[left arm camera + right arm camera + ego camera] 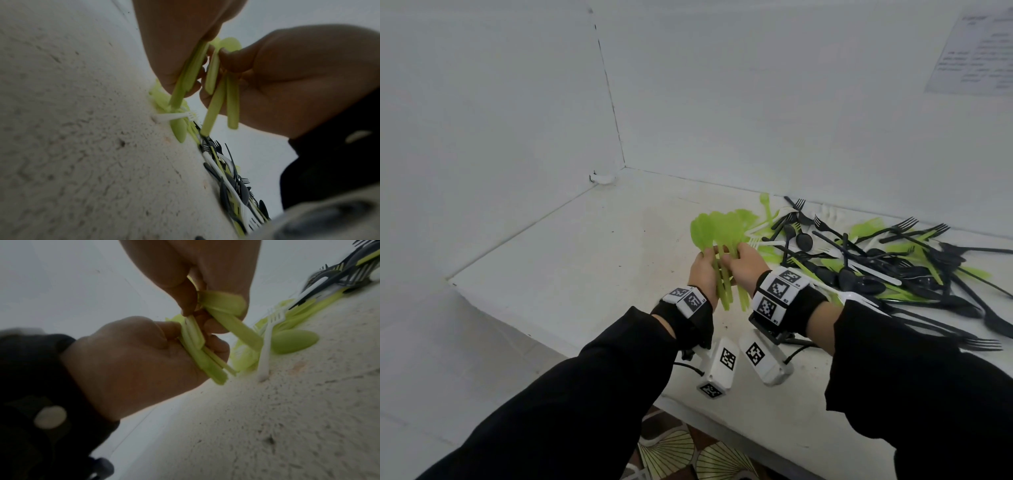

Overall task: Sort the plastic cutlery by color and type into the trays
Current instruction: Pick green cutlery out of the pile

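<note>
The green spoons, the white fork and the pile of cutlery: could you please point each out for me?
green spoons (717, 229), head view, on the fanned bowls above both hands.
white fork (267, 340), right wrist view, on its handle.
pile of cutlery (876, 263), head view, on the tangled middle.

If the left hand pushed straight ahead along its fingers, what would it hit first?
Probably nothing but bare table until the back wall. The left hand, holding the green spoons, points up-table, left of the cutlery pile; depth is uncertain.

The printed sheet (974, 51) at upper right is running off the frame's edge, its text blurring beyond reading.
</note>
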### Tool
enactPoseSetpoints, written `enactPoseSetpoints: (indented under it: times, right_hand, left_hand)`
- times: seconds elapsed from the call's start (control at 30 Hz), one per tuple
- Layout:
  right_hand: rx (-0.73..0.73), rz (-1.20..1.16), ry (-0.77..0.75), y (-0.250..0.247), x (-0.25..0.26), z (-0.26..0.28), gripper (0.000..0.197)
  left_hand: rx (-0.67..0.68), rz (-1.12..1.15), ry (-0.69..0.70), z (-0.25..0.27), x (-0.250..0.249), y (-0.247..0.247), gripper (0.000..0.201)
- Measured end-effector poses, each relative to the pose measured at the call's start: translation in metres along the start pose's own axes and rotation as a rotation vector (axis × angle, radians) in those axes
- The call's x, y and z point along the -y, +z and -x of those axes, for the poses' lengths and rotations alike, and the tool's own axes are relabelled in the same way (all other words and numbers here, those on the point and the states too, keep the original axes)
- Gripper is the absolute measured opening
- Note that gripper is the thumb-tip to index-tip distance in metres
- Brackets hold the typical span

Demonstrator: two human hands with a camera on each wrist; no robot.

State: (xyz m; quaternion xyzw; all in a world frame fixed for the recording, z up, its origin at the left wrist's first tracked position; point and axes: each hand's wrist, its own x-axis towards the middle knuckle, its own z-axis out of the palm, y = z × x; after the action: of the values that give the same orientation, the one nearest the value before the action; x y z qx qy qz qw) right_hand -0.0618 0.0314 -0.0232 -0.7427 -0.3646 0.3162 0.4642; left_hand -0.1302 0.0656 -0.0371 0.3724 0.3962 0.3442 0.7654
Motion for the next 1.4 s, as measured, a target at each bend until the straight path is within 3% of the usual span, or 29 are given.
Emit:
enactPoseSetpoints:
  times: [0.1, 0.43, 0.5, 0.6, 0.8, 0.9, 1.0, 1.03, 1.13, 1.2, 1.3, 1.4]
  right_hand:
    - [0.01, -0.016, -0.004, 0.0, 0.0, -0.002, 0.03]
    - [-0.033, 0.071, -0.12, 0.01, -0.004, -0.007, 0.024]
    - [-0.023, 0.098, -0.126, 0.009, -0.003, -0.008, 0.022]
    - [0.002, 0.17, -0.118, 0.008, 0.001, -0.009, 0.003]
    - [-0.059, 0.374, -0.085, 0.008, 0.004, -0.011, 0.018]
    - [-0.046, 0.397, -0.05, 0.014, 0.003, -0.006, 0.025]
    - [-0.043, 0.337, -0.049, 0.015, -0.003, -0.004, 0.028]
    - [-0.06, 0.3, -0.037, 0.014, -0.004, -0.005, 0.022]
    - [-0.158, 0.244, -0.067, 0.005, -0.004, -0.008, 0.031]
    - [-0.215, 0.243, -0.077, -0.003, -0.002, -0.008, 0.02]
    - [-0.202, 0.289, -0.049, -0.014, 0.002, -0.01, 0.017]
    - [-0.172, 0.355, -0.018, -0.023, 0.004, -0.015, 0.03]
  left_hand:
    - [-0.026, -0.002, 0.028, -0.006, 0.0, -0.003, 0.023]
    - [-0.033, -0.043, 0.071, -0.027, 0.001, -0.019, 0.019]
    - [-0.002, -0.031, 0.048, -0.029, 0.0, -0.023, 0.017]
    - [0.036, -0.018, 0.002, -0.031, 0.0, -0.027, 0.016]
    - [0.146, 0.034, -0.103, -0.033, 0.001, -0.028, 0.017]
    - [0.206, 0.009, -0.164, -0.031, 0.001, -0.022, 0.035]
    - [0.266, -0.001, -0.232, -0.028, 0.002, -0.015, 0.042]
    - [0.265, 0.002, -0.232, -0.027, 0.002, -0.013, 0.044]
    - [0.207, 0.0, -0.171, -0.033, 0.005, -0.007, 0.042]
    - [0.18, 0.011, -0.142, -0.037, 0.008, -0.001, 0.038]
    - [0.208, 0.03, -0.137, -0.038, 0.01, 0.012, 0.028]
    - [0.206, -0.018, -0.117, -0.034, 0.013, 0.026, 0.031]
